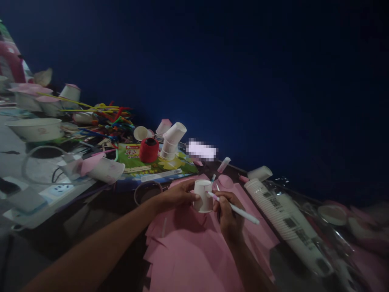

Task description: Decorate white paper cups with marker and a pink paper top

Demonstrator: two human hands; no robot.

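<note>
Over pink paper [188,255], left hand [178,194] (curled) around cup [203,196]

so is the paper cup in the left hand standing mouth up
No, the paper cup in the left hand is upside down on the pink paper, while the right hand holds a pen to it.

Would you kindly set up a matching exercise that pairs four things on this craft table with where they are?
Things:
1. paper cup
2. pen
3. red yarn spool
4. sleeve of stacked cups

Places:
A. lying on its side, to the right of the hands
B. in the left hand
C. on the green booklet
D. in the right hand, tip at the cup

Pairs: 1-B, 2-D, 3-C, 4-A
</note>
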